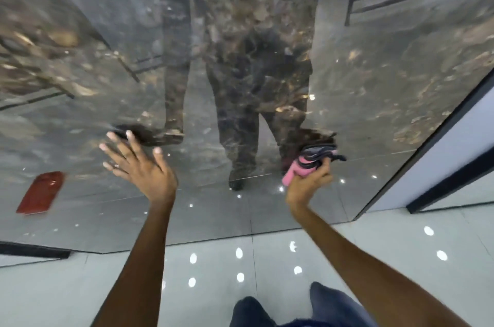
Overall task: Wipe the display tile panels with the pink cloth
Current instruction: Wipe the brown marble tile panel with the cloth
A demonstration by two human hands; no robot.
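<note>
A large glossy dark marble tile panel (374,81) stands upright in front of me and mirrors my legs and arms. My right hand (307,182) grips a bunched pink cloth (302,166) with a dark grey part on top, held against the panel's lower area. My left hand (136,163) is spread, its fingers straight, with the fingertips at or very near the panel surface. It holds nothing.
A black frame edge (427,145) borders the panel on the right, with a white panel (459,145) beyond it. A red reflection (40,193) shows at the lower left of the tile. Glossy white floor tiles (80,286) lie below, and my dark-trousered legs (280,308) show at the bottom.
</note>
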